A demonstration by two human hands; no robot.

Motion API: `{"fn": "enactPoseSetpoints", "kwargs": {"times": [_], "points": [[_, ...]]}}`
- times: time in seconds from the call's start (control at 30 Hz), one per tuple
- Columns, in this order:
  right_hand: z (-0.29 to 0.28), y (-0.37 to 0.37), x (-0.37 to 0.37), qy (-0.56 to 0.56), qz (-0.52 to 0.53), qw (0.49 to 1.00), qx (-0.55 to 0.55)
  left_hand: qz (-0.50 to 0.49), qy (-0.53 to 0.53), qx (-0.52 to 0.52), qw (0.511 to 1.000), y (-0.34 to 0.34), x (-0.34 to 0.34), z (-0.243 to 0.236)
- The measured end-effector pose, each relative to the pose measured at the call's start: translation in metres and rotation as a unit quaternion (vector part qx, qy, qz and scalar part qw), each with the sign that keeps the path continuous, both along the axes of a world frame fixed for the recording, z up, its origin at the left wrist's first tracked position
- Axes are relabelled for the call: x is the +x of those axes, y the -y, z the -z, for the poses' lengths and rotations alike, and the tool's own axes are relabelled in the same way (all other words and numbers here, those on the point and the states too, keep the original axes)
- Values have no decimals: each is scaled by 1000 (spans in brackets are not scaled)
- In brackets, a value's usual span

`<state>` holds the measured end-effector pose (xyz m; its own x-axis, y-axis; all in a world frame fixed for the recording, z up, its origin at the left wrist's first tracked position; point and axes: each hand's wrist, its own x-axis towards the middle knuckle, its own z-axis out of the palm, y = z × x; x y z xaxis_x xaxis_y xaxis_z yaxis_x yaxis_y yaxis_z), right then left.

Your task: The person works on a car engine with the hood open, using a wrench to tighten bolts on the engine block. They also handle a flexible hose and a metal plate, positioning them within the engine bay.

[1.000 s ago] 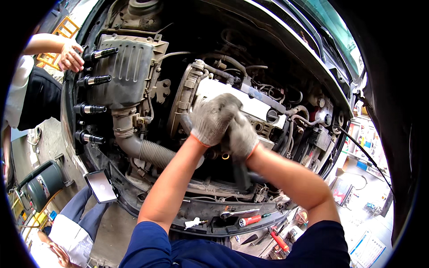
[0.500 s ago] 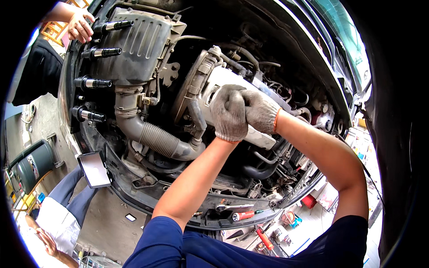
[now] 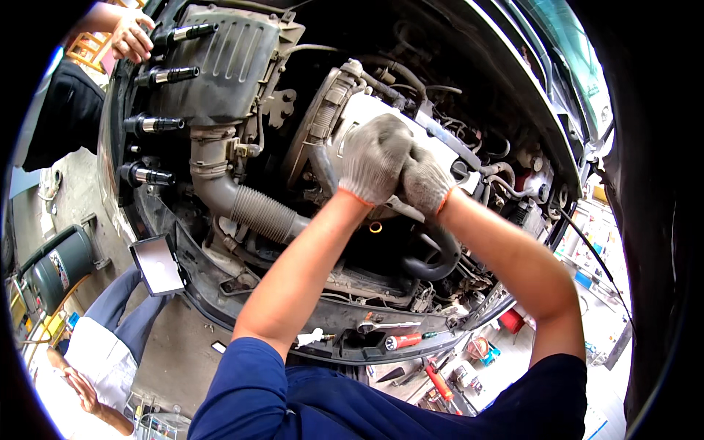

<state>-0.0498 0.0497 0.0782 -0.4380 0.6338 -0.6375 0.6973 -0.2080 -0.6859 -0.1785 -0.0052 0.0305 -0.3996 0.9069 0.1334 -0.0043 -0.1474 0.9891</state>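
Observation:
My left hand (image 3: pixel 379 155) and my right hand (image 3: pixel 425 178), both in grey knit gloves with orange cuffs, press together over the silver-white engine cover (image 3: pixel 370 110). Their fingers are curled, and whatever lies within them is hidden from this view. Just below the gloves shows a small yellow-orange ring (image 3: pixel 375 227). A ribbed air intake hose (image 3: pixel 265 213) runs near my left forearm, joined to the grey air filter box (image 3: pixel 227 66). Along the bay's left edge lie several black ignition coils (image 3: pixel 158 125) with metallic bands.
Another person's hand (image 3: pixel 132 38) rests near the top coil. A person in a white top (image 3: pixel 110 352) stands at lower left beside a tablet-like tray (image 3: pixel 159 265). On the front edge sit a ratchet (image 3: pixel 389 327), a red flashlight (image 3: pixel 403 342) and a white plastic piece (image 3: pixel 314 337).
My two gloved hands have turned and shifted slightly, still together over the engine cover. The yellow-orange ring and the white plastic piece now show more plainly. The view has moved a little.

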Motion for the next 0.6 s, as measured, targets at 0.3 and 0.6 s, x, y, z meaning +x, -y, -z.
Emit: {"fn": "enactPoseSetpoints", "kwargs": {"times": [0.3,0.6], "points": [[-37,-74,-20,44,-384,920,-60,-266,77,44,960,2,61,6],[-24,-66,-14,-11,-387,920,54,-262,163,42,950,-9,54,2]]}}
